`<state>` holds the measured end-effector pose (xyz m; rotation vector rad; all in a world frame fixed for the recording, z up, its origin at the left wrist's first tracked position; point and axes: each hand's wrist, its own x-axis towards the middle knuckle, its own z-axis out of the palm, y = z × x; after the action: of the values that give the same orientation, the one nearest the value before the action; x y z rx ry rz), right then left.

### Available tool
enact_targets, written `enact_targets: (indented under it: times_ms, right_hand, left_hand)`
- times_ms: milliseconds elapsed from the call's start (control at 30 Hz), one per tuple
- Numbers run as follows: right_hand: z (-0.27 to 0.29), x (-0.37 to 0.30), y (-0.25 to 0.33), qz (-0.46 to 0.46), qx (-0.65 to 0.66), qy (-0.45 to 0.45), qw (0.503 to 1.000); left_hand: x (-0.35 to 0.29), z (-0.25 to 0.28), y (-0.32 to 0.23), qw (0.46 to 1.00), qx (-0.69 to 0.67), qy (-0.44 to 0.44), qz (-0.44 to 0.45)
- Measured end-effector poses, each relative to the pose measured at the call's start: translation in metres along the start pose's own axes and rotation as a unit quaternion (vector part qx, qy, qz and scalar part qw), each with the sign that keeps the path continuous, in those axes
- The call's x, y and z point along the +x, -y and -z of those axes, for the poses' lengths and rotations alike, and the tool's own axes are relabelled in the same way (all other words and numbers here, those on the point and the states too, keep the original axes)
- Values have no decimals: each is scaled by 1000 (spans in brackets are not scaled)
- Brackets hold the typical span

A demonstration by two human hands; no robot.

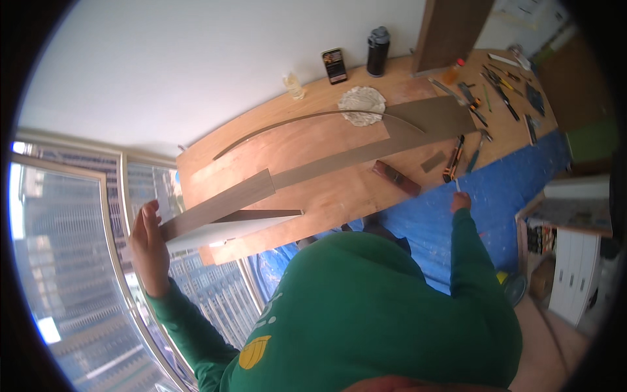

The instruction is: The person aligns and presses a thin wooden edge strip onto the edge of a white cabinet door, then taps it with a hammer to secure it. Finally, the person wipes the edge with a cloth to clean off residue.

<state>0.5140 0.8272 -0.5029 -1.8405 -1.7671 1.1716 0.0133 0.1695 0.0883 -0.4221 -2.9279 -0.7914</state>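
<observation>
My left hand point(147, 247) grips the near end of a long brown board point(222, 204) with a white underside. The board juts past the left end of a plywood table point(326, 196). The board's far part runs as a brown strip point(366, 151) diagonally across the tabletop. My right hand point(461, 201) is at the table's near edge, closed on a small thin pale tool whose tip points at the table; I cannot tell what kind it is. An orange and black utility knife point(453, 159) lies just beyond it. Green sleeves cover both my arms.
On the table lie a thin curved strip point(274, 127), a round white cloth point(360, 104), a dark wooden block point(396, 178), a phone point(334, 65), a black bottle point(377, 51) and several hand tools point(499, 88). Blue sheeting point(496, 189) covers the floor. Windows stand at my left, a white cabinet point(578, 277) at my right.
</observation>
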Motion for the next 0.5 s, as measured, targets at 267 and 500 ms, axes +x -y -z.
enact_targets:
  times_ms: [267,500]
  right_hand:
    - [38,99,124,27,-228,74,971]
    - [17,127,139,-24,-283,102,953]
  left_hand:
    - [-4,2,-22,997,76,-3,12]
    - [15,-6,-58,992,110,-52,13]
